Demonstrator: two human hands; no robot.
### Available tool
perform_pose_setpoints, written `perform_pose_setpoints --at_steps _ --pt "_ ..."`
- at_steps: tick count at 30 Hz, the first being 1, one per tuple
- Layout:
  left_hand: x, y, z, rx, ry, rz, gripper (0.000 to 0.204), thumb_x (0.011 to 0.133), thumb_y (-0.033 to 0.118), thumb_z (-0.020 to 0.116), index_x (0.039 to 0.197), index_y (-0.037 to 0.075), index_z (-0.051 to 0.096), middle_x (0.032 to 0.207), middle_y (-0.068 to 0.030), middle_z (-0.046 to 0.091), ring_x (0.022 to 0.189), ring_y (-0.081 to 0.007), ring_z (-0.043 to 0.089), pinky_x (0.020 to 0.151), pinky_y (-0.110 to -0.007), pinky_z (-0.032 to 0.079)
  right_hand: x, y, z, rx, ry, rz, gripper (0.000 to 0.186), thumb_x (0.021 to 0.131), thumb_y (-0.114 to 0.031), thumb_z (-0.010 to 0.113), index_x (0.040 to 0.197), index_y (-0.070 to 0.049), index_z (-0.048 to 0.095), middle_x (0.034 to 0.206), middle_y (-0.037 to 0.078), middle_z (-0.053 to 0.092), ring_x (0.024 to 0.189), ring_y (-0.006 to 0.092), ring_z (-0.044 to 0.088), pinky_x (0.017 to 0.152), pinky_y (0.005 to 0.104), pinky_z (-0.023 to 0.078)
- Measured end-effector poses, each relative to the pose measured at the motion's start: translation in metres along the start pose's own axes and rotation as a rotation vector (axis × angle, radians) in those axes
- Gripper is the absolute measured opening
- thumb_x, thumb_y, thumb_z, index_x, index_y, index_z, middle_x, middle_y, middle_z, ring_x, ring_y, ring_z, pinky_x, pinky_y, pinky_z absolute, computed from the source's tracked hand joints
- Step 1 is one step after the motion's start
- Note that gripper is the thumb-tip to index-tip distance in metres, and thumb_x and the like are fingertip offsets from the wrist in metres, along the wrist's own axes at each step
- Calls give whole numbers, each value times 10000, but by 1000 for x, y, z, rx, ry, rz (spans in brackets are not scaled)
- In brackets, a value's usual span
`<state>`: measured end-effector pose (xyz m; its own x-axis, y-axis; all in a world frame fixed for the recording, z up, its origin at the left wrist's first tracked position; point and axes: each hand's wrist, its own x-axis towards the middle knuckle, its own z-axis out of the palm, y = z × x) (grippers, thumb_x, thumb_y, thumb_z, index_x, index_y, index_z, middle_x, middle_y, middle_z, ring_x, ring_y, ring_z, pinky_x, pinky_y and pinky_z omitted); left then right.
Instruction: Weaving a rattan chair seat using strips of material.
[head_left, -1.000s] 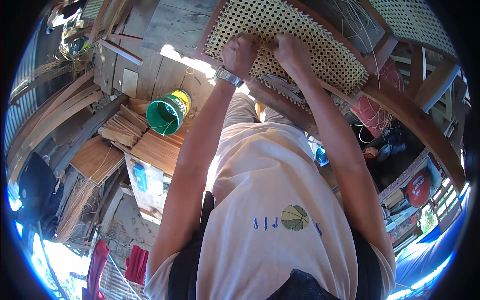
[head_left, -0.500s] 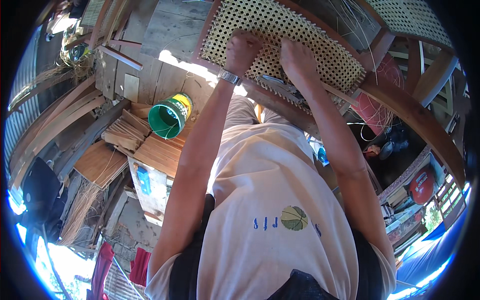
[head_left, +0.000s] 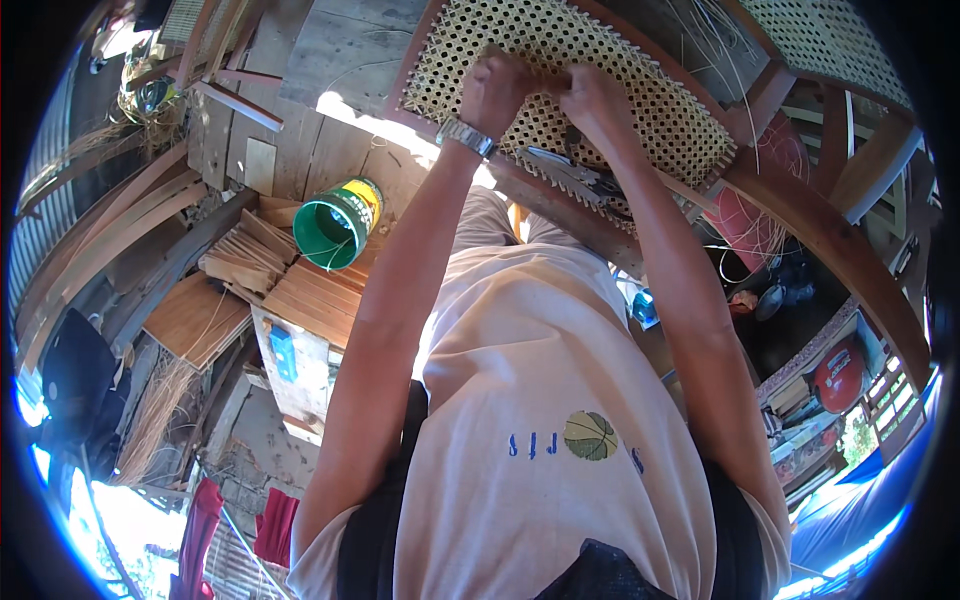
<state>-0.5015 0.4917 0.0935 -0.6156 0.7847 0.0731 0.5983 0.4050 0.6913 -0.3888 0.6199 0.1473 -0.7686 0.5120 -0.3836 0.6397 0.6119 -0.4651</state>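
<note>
A panel of woven cane webbing [head_left: 650,115] with open holes lies in front of me, set in a reddish-brown wooden frame [head_left: 720,100]. Small pegs or strand ends line its edges. Over the webbing, my left hand [head_left: 497,92] is closed, a metal-banded watch on its wrist. Close beside it my right hand [head_left: 598,105] is closed too, and the fingertips of both nearly meet. Whatever thin thing they pinch is hidden by the fingers. A grey metal tool [head_left: 560,168], its kind unclear, rests at the frame's near edge, by my right wrist.
On the left, a green and yellow bucket [head_left: 338,225] lies tipped beside stacked wood pieces [head_left: 245,258]. Loose cane strands [head_left: 160,420] hang lower left. Curved wooden parts [head_left: 830,240] and a red container [head_left: 745,225] tangled with strands stand at right. Another cane panel [head_left: 820,40] is upper right.
My hands have drawn together over the webbing; the left has shifted slightly right and the gap between them has narrowed. The panel and bucket stay about where they were.
</note>
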Motion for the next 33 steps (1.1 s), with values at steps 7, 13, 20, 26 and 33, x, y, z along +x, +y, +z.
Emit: perform_pose_setpoints --at_steps 7,13,20,26,33 --pt "-11 38 5 180 97 -12 216 696 13 672 900 81 697 905 -129 639 837 -257 603 733 -412 475 -7 29 -45 -241 61 -22 384 909 -381 624 869 0 607 769 200 659 766 380 667 705 489 512" --pt "-1 54 9 42 83 96 189 753 184 779 931 173 718 868 -27 695 823 -203 614 789 -349 429 -23 47 -57 -108 102 0 462 906 -480 621 862 -22 583 689 175 618 732 361 662 654 462 493" --pt "-23 24 -16 146 34 -377 191 792 266 762 834 91 697 794 -110 696 725 -305 667 647 -429 500 -16 24 -12 -70 184 -36 312 873 -323 687 970 -50 572 1021 140 612 804 320 673 738 455 537" --pt "-29 24 -18 149 57 -379 185 813 260 742 833 82 693 821 -119 683 752 -318 660 665 -435 497 -10 15 -29 5 7 -71 215 862 -209 693 960 -33 617 896 177 663 819 352 675 735 456 534" --pt "-5 54 -8 262 24 21 217 756 205 786 950 167 696 968 -34 674 953 -239 620 852 -416 423 -5 24 -19 16 41 -132 194 875 -221 677 926 -42 625 821 166 668 803 340 672 735 459 518"
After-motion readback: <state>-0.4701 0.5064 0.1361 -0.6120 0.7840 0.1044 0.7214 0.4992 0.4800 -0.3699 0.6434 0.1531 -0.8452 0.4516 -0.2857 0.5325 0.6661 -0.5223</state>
